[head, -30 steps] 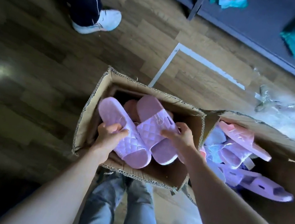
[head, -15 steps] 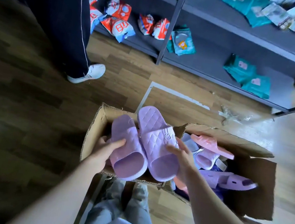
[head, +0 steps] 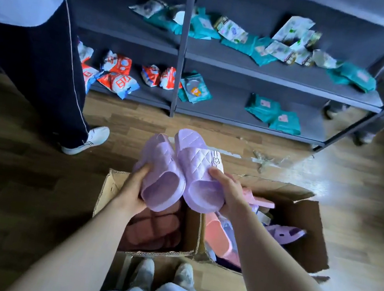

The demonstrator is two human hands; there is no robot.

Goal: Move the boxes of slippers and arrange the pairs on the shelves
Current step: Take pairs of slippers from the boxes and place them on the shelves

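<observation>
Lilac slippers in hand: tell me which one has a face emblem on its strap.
The right slipper, gripped by the right hand: its quilted strap bears a white emblem. The left slipper, in the left hand, shows none.

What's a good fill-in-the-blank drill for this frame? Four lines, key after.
1. The left hand and the right hand together hold ____ lilac slippers.
2. The left box and the right box on the floor are both made of ____.
3. The pink slipper lies in the ____ box.
4. Another person's white shoe stands on the ____ side of the view.

Missing words: two; cardboard; right; left.
</observation>
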